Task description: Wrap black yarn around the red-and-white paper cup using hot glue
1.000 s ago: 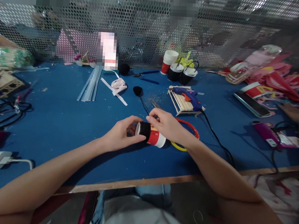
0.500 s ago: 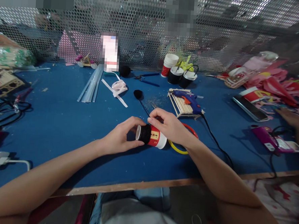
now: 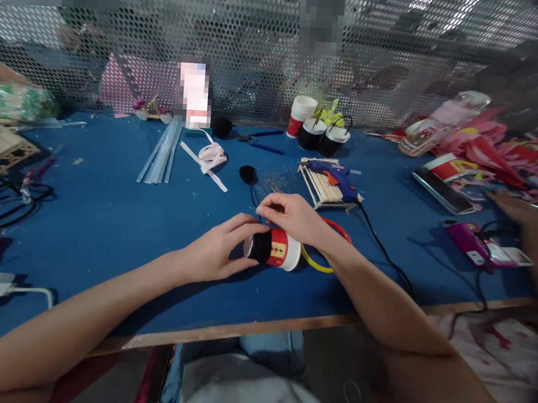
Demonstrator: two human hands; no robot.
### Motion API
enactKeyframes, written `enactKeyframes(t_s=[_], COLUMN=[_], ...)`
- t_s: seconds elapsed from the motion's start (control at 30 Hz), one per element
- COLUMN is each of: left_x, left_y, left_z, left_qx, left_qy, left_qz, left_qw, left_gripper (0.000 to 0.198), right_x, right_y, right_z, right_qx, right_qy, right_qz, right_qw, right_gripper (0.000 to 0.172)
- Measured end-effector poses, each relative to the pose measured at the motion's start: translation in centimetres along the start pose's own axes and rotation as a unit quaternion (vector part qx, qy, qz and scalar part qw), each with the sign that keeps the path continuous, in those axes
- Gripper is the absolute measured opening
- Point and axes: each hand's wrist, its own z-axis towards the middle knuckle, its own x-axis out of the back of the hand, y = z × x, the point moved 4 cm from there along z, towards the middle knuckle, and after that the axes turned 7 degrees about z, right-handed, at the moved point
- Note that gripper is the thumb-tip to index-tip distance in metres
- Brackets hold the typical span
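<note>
A red and white paper cup [image 3: 285, 250] lies on its side, the end towards my left hand wrapped in black cord [image 3: 260, 248]. My left hand [image 3: 223, 247] grips that wrapped end between thumb and fingers. Just above the cup, my right hand [image 3: 290, 215] is closed in a pinch on the black cord, which runs back to a small black ball of cord [image 3: 248, 175] on the table. A yellow ring [image 3: 316, 262] and a red ring [image 3: 340, 230] lie partly hidden behind my right wrist.
A blue glue gun [image 3: 338, 176] rests on a wooden stick rack [image 3: 319, 189]. Behind stand stacked cups [image 3: 302, 113] and two black-wrapped cups [image 3: 312, 135]. Pliers [image 3: 263, 141], white ribbon [image 3: 212, 156] and clear glue sticks [image 3: 160, 158] lie further back. Another person's hand [image 3: 508, 207] is at right.
My right hand has shifted slightly left, above the cup, with the cord. The cup stays in my left hand, its printed label turned a little. The whole view has shifted slightly.
</note>
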Motion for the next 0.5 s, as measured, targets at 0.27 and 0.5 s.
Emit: enactKeyframes(t_s=[0.27, 0.5], left_x=[0.1, 0.2], left_y=[-0.8, -1.1], left_z=[0.0, -0.1], left_qx=[0.032, 0.043], left_qy=[0.023, 0.036], left_qz=[-0.031, -0.027], left_qw=[0.999, 0.998], left_gripper=[0.047, 0.047], right_x=[8.9, 14.0], right_y=[-0.3, 6.3], right_z=[-1.3, -0.9], right_qx=[-0.014, -0.190], right_qy=[0.296, 0.224], right_qz=[-0.026, -0.354], right_qw=[0.955, 0.888], right_gripper=[0.022, 0.015])
